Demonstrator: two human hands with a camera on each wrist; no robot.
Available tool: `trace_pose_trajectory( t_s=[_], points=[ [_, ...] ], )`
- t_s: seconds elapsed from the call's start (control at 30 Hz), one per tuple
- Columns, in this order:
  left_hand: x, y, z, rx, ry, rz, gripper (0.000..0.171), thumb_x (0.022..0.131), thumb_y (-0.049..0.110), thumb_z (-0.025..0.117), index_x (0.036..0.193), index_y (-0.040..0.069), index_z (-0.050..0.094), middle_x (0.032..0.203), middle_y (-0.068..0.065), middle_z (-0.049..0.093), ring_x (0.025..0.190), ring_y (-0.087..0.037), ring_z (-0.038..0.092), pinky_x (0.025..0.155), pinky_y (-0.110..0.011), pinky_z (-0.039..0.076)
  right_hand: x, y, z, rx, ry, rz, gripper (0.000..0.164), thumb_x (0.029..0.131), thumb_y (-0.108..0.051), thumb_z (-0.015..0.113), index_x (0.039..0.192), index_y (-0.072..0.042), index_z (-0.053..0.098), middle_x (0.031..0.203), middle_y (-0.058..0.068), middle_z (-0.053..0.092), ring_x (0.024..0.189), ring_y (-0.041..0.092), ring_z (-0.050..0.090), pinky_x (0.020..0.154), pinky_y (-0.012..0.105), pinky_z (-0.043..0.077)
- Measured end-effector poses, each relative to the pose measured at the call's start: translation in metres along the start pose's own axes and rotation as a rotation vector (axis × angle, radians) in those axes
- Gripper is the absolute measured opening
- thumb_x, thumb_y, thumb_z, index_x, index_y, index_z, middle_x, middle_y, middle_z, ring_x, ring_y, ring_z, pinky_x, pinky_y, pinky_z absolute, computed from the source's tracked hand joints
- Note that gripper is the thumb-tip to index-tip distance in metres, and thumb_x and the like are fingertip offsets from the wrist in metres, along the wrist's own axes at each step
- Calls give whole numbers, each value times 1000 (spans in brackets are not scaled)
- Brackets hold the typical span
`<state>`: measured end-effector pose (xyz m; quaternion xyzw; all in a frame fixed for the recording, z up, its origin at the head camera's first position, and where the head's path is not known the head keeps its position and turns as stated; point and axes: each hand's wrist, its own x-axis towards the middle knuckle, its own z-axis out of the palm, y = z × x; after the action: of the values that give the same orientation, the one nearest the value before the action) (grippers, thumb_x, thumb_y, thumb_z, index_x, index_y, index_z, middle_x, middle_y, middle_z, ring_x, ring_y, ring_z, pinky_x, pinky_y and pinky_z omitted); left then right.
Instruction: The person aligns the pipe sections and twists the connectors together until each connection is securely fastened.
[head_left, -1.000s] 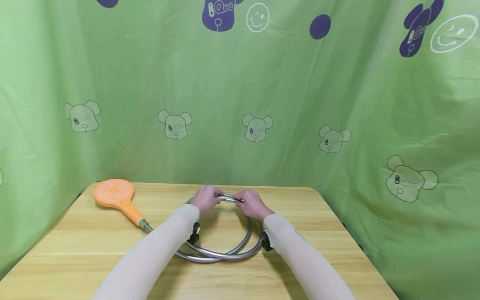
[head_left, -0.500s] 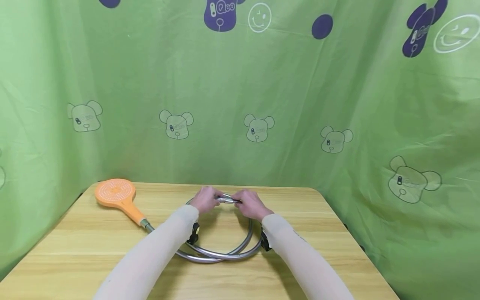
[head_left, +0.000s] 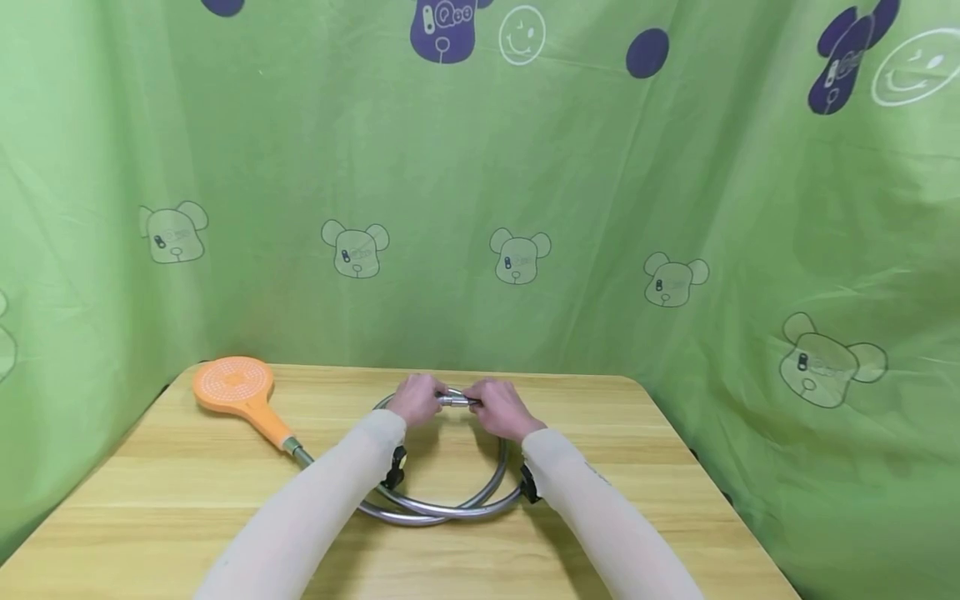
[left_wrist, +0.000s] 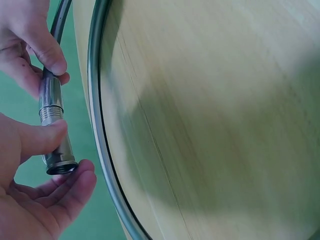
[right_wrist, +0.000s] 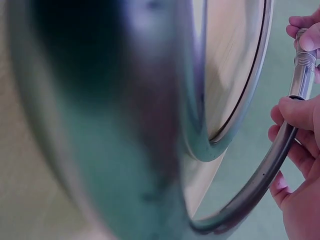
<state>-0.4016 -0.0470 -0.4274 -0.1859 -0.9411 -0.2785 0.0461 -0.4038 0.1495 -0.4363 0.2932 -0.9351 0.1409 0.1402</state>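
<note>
A shower head (head_left: 234, 385) in orange lies face up at the table's far left, joined to a silver shower hose (head_left: 491, 479) that is looped on the table. Over the far edge, my left hand (head_left: 416, 400) pinches the metal hose connector (head_left: 454, 401) between thumb and fingers. In the left wrist view, the connector (left_wrist: 51, 107) shows a ring of screw threads and an open end near the left fingertips (left_wrist: 86, 167). Close beside it, my right hand (head_left: 506, 408) grips the hose just behind the connector; the right wrist view shows its thumb (right_wrist: 295, 111) against the connector's base.
The wooden table (head_left: 600, 533) ends at a far edge close to a green curtain (head_left: 450, 317) printed with bears. The hose loops (head_left: 420, 508) cross each other between the forearms. Dark wrist straps (head_left: 395, 468) hang near the hose.
Both hands keep hold of the connector and hose at nearly the same place. The left hand and forearm have shifted slightly right, and the head view has turned a little.
</note>
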Motion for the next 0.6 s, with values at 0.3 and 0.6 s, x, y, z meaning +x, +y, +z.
trace_pose_trajectory(
  t_s=[0.3,0.6],
  points=[
    [0,3,1,12,-11,-18,31,85,2,71,113,14,77,108,-8,75,76,-17,58,64,-28,49,-1,3,1,-3,6,-26,20,86,-2,72,100,-14,78,88,1,73,79,15,62,78,35,55],
    [-1,-2,2,-54,-30,19,33,86,2,71,118,10,75,112,-11,74,77,-17,57,65,-27,49,-1,6,-2,71,-53,3,23,88,-4,73,109,-14,77,94,1,74,79,12,60,76,30,54]
  ],
)
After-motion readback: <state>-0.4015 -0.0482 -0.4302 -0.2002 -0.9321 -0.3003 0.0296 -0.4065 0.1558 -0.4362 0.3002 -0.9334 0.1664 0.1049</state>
